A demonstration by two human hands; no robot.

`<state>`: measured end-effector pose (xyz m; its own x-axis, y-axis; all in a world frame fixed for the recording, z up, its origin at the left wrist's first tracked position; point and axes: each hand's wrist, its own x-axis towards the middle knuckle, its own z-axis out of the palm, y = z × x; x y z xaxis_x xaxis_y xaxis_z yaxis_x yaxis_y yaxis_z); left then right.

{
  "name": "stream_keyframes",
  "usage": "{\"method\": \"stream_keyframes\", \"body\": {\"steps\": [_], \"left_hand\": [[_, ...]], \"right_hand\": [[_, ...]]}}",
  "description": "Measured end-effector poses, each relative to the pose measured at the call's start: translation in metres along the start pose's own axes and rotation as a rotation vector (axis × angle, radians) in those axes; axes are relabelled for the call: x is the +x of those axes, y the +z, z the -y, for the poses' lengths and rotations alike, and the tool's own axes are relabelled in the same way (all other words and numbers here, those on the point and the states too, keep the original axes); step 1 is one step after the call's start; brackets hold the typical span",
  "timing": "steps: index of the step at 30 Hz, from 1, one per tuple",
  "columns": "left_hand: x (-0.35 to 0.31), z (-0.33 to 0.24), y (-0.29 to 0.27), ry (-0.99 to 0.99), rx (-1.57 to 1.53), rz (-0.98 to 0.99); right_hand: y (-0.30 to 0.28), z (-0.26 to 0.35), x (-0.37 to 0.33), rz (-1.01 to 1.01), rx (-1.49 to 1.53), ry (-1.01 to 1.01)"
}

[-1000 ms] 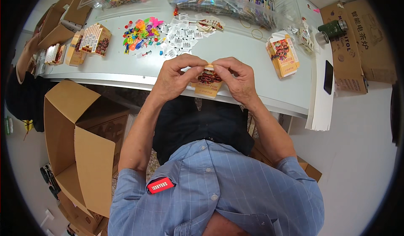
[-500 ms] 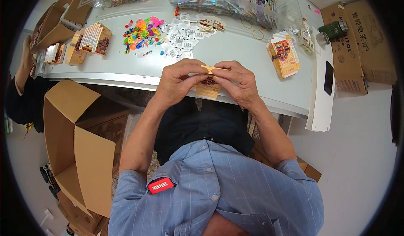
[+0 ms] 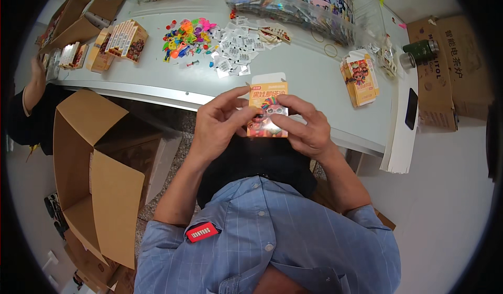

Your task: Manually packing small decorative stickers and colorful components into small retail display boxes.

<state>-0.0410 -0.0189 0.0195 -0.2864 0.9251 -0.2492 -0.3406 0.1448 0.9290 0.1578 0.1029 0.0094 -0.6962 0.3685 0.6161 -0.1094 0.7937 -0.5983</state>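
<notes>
A small orange card box [image 3: 268,105] with cartoon figures is held up in front of me at the table's near edge, its white flap standing open at the top. My left hand [image 3: 222,120] grips the box's left side, the thumb lying on its front. From the right, my right hand [image 3: 306,123] pinches the other side, with fingers across the front. Beyond the box lie many small white printed packets [image 3: 238,47] and a heap of bright plastic trinkets [image 3: 188,38].
Flat orange boxes [image 3: 360,76] are stacked at the right, near a dark phone [image 3: 411,108]. Clear bins [image 3: 293,8] line the back. Upright filled boxes [image 3: 126,40] stand at left. A large open carton [image 3: 118,199] is below the table's left; another person's arm [image 3: 34,84] shows there.
The box has turned so its printed front faces up toward me, with the flap at its far end. Both hands have shifted from its top edge to its sides.
</notes>
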Motion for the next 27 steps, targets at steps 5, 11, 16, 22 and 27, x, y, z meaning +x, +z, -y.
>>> {"method": "stream_keyframes", "body": {"steps": [5, 11, 16, 22, 27], "left_hand": [[0.013, 0.011, -0.016, 0.089, -0.099, 0.064], [0.027, 0.021, -0.019, 0.187, 0.166, 0.107], [0.05, 0.031, -0.014, 0.268, 0.353, 0.06], [0.065, 0.04, -0.011, 0.32, 0.328, 0.057], [0.065, 0.051, -0.013, 0.37, 0.32, -0.023]], "right_hand": [[0.006, -0.008, 0.0, 0.106, 0.096, 0.034], [-0.009, -0.033, 0.007, 0.011, 0.164, 0.325], [-0.012, -0.112, 0.049, -0.115, -0.124, 0.434], [-0.012, -0.173, 0.059, 0.138, -0.62, 0.198], [-0.008, -0.18, 0.056, -0.026, -0.516, 0.172]]}}
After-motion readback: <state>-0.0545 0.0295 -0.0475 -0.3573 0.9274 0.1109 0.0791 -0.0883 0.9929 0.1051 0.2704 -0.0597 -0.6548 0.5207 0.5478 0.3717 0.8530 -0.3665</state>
